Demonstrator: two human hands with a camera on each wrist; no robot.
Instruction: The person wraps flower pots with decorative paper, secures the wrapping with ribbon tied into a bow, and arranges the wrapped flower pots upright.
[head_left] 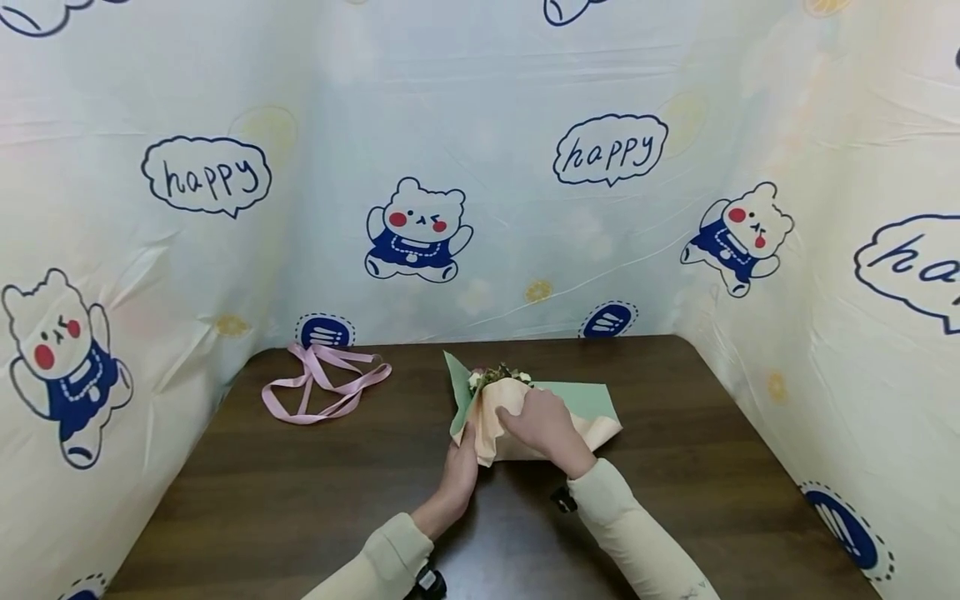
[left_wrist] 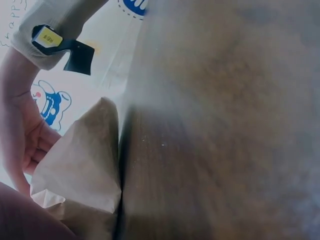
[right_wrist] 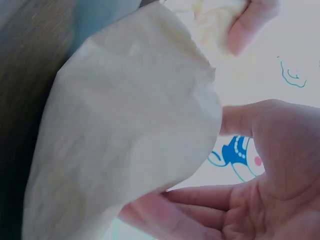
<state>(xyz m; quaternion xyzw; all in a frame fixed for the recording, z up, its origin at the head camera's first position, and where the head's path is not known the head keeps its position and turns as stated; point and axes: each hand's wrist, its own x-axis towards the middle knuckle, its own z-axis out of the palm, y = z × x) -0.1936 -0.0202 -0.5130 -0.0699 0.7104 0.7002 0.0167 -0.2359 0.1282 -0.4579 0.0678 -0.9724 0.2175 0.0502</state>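
A small bouquet with pale flowers and green leaves lies in wrapping paper, its lower part hidden. Its cream wrapping paper is folded over the front; a green sheet shows behind. My left hand holds the bouquet's left side, thumb in front. In the right wrist view the left hand has its thumb and fingers on either side of the paper. From above, my right hand grips the cream paper, its fingertips mostly hidden. The left wrist view has the right hand behind the paper.
A loosely looped pink ribbon lies at the back left of the dark wooden table. A printed curtain with bears and "happy" bubbles hangs behind and at both sides. Both wrists carry small black cameras.
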